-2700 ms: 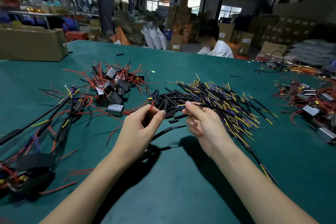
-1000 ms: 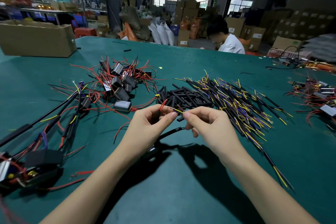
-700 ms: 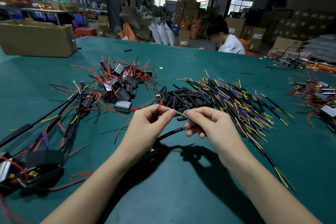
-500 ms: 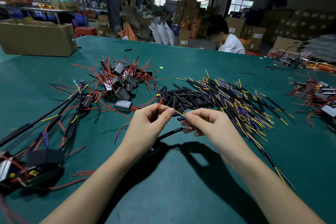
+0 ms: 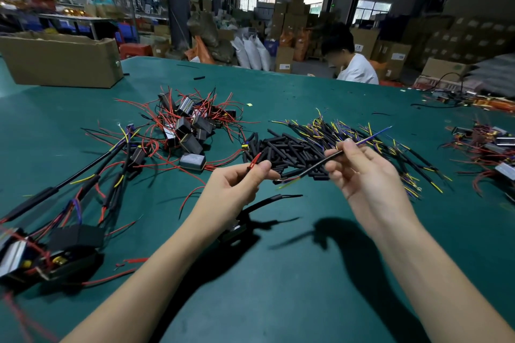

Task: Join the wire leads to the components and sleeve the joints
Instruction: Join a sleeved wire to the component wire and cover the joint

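My left hand (image 5: pixel 234 189) pinches the end of a red lead (image 5: pixel 254 162) between thumb and forefinger; below it a black sleeved cable (image 5: pixel 267 200) runs down to a component hidden under my wrist. My right hand (image 5: pixel 362 172) grips a black-sheathed wire lead (image 5: pixel 315 166) with yellow and purple ends, held slanted above the table. The two hands are a little apart. Behind them lie a heap of black sleeve tubes (image 5: pixel 284 147), a pile of sheathed leads (image 5: pixel 362 136) and a pile of black components with red wires (image 5: pixel 189 125).
Joined assemblies (image 5: pixel 55 245) lie at the near left on the green table (image 5: pixel 278 273). A cardboard box (image 5: pixel 61 58) stands at the far left. More components (image 5: pixel 490 147) sit at the right edge. A person in white sits beyond the far edge.
My right hand has pulled away to the right and up, taking the sheathed lead with it. The hands were touching at the fingertips; now a gap separates them. My left hand stays put.
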